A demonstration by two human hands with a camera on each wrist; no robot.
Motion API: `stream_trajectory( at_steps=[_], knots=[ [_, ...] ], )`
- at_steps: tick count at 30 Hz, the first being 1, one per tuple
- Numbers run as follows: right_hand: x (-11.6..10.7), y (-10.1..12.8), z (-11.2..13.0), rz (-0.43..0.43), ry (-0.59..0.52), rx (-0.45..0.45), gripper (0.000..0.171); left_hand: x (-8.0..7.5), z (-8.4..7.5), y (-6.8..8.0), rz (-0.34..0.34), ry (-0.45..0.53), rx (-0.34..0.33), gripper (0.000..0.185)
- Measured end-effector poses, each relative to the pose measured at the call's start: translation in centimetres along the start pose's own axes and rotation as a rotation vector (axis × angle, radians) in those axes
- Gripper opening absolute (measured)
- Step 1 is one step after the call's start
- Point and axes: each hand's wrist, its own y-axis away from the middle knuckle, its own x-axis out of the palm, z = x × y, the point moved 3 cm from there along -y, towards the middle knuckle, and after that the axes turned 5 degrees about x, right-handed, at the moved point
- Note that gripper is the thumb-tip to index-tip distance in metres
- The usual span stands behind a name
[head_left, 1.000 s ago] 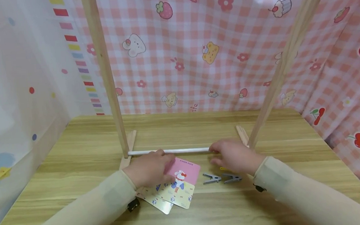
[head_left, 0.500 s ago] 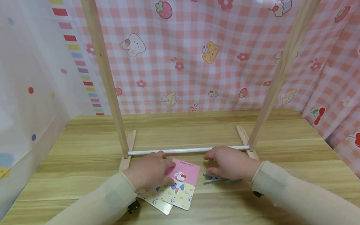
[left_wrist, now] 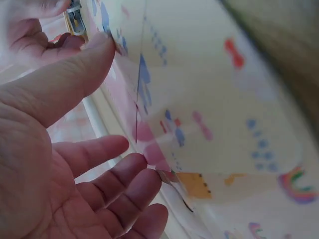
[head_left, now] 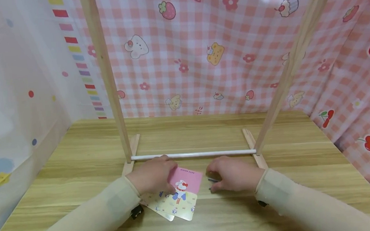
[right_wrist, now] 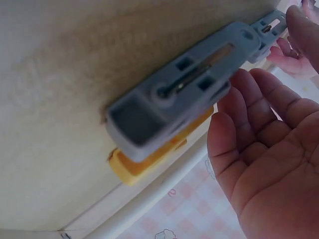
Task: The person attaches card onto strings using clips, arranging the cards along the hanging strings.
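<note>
Pink and cream, a round-cornered card with a printed rabbit (head_left: 186, 193) sits between the two hands on the wood-grain tabletop (head_left: 64, 181), just right of the left hand (head_left: 152, 175), whose fingers are spread along its left side! Its long axis runs near to far, leaning a little rightward, pink end toward the slim white rod (head_left: 191, 154), cream end nearer, overlapping a second printed card (head_left: 167, 216). Over to the right hand (head_left: 235, 174), clearly the nearer one here: thumb and fingers stand apart, and a grey plastic clothespin (right_wrist: 269, 31) lies in the gap, prongs pointing left at the card; whether skin meets plastic, cannot tell. Its long axis lies sideways, roughly in line with another grey plastic clothespin (right_wrist: 172, 89), a yellow plastic clothespin (right_wrist: 127, 167) alongside that one.
</note>
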Motion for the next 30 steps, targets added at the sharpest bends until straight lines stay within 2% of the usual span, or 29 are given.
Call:
stream_trajectory(
  at_steps=[4, 15, 23, 30],
  knots=[
    [0.23, 0.05, 0.05, 0.014, -0.004, -0.018, 0.035, 0.14, 0.28, -0.04, 0.024, 0.017, -0.022, 0.088],
    [0.72, 0.14, 0.17, -0.013, -0.014, -0.057, 0.028, 0.01, 0.48, 0.04, 0.039, 0.070, -0.056, 0.094],
    [0.22, 0.35, 0.32, -0.059, -0.146, -0.064, 0.029, -0.12, 0.52, -0.10, 0.049, 0.064, -0.059, 0.096],
    [0.19, 0.36, 0.32, -0.108, -0.209, -0.107, 0.030, -0.42, 0.64, -0.14, 0.030, 0.082, -0.064, 0.085]
  ],
)
